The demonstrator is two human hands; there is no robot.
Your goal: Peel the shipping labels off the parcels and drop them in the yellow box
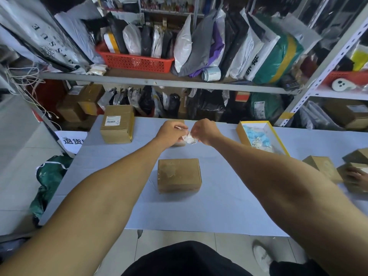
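Note:
Both my hands meet over the far middle of the table, above a small brown parcel (pixel 177 144) that they mostly hide. My left hand (pixel 170 132) and my right hand (pixel 205 130) both pinch a crumpled white shipping label (pixel 190 138) between them. A bare brown parcel (pixel 178 174) with no label sits nearer to me. At the far left stands a taller parcel (pixel 117 124) with a white label (pixel 112 120) on its top. The yellow box (pixel 244 136) lies open at the far right, with blue and white scraps inside.
Several more brown parcels (pixel 322 166) lie at the right edge, where another person's hand (pixel 356 175) rests on one. Metal shelves (pixel 159 81) packed with mail bags and a red basket (pixel 135 61) stand behind the table. A shoe (pixel 262 255) is on the floor.

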